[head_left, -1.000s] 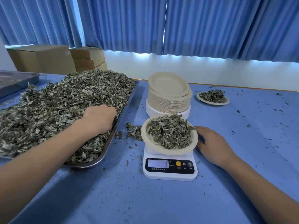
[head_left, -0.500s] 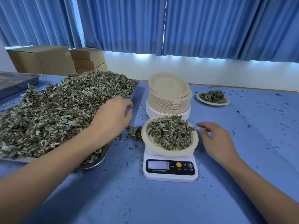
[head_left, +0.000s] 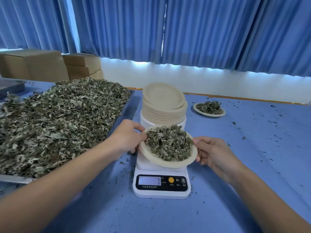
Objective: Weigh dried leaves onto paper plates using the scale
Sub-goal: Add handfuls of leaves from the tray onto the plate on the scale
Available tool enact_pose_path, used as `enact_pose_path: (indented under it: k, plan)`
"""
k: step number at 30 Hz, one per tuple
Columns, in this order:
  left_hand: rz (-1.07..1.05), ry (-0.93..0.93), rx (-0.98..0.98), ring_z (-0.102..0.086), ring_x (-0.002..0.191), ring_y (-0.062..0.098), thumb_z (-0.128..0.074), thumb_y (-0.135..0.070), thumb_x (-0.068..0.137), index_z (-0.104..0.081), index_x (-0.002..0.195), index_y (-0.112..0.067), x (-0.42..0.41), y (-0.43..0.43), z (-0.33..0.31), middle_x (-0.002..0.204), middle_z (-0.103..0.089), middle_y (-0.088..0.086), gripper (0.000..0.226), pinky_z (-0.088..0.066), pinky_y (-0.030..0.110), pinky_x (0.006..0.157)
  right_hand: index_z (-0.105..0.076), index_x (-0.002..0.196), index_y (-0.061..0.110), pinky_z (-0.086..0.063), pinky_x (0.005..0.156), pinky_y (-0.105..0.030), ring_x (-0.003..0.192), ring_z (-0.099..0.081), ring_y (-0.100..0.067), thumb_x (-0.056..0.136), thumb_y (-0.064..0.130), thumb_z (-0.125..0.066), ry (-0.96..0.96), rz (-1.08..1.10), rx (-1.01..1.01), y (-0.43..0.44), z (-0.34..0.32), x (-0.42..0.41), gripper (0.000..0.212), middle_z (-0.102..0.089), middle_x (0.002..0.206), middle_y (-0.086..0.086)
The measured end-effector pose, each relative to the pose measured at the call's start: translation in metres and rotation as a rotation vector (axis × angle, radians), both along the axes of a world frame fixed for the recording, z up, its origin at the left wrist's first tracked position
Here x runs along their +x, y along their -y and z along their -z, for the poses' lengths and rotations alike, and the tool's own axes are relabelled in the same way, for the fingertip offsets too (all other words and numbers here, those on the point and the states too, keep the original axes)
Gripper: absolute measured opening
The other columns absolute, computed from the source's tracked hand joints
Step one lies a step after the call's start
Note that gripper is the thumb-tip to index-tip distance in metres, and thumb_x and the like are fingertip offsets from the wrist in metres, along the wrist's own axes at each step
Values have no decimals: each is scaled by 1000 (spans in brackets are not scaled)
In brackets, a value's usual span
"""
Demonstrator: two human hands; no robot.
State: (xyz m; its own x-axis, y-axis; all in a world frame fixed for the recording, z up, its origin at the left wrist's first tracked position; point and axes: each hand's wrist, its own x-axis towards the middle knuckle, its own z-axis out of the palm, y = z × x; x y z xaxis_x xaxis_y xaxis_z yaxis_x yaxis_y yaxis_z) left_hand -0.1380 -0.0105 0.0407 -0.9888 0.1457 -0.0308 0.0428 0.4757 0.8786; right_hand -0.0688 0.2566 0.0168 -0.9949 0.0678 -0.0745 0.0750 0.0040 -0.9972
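A paper plate [head_left: 171,163] heaped with dried leaves [head_left: 169,144] is over the white digital scale [head_left: 161,184], tilted, with its left side higher. My left hand [head_left: 127,137] grips the plate's left rim, and my right hand [head_left: 212,153] grips its right rim. The scale's display is lit. A large metal tray [head_left: 129,103] piled with dried leaves [head_left: 55,118] lies on the left. Behind the scale stands a tall stack of paper plates [head_left: 164,108].
A second filled paper plate [head_left: 209,109] sits at the back right on the blue table [head_left: 252,157], which is scattered with leaf crumbs. Cardboard boxes [head_left: 50,65] stand at the back left. Another metal tray [head_left: 11,86] is at the far left edge.
My left hand left the leaf tray and moved right to the plate's left rim. My right hand closed on the right rim. The plate now sits tilted over the scale.
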Motion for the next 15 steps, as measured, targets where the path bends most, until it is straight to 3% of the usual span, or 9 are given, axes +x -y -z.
enact_pose_path:
  k: [3,5,8,11,15]
  plan:
    - [29,85,149,-53,45,13,-68,-14,94,-76,90,-5,-1,-20,-12,61,-66,6,12,-40,25,43,-75,93,1,-44,44,-21,48,-52,-13,101,10,-60,17,93,-9,-21,-6,-6,19,-62,66,-9]
    - [89,167,263,-59,58,18,-65,-9,94,-74,95,3,-3,-39,-19,74,-68,14,16,-45,25,46,-73,95,-2,-42,43,-22,46,-50,-13,100,8,-59,32,155,2,-45,-11,-13,18,-59,67,-12]
    - [132,188,335,-60,69,27,-59,1,94,-67,100,15,-3,-77,-19,79,-65,20,17,-56,31,60,-70,100,-4,-40,48,-26,47,-47,-15,100,8,-59,66,204,49,-85,-14,-23,17,-56,73,-15]
    - [172,300,386,-67,68,25,-60,6,94,-64,100,12,-1,-122,-12,84,-67,24,9,-63,35,72,-68,97,-4,-37,52,-30,49,-45,-16,101,7,-60,115,280,100,-124,-13,-31,14,-54,69,-14]
    - [180,445,491,-72,88,28,-55,6,98,-54,121,15,-18,-181,-7,109,-67,31,25,-63,30,72,-66,90,-1,-41,40,-24,44,-46,-16,99,3,-60,131,434,138,-162,-13,-53,12,-55,61,-11]
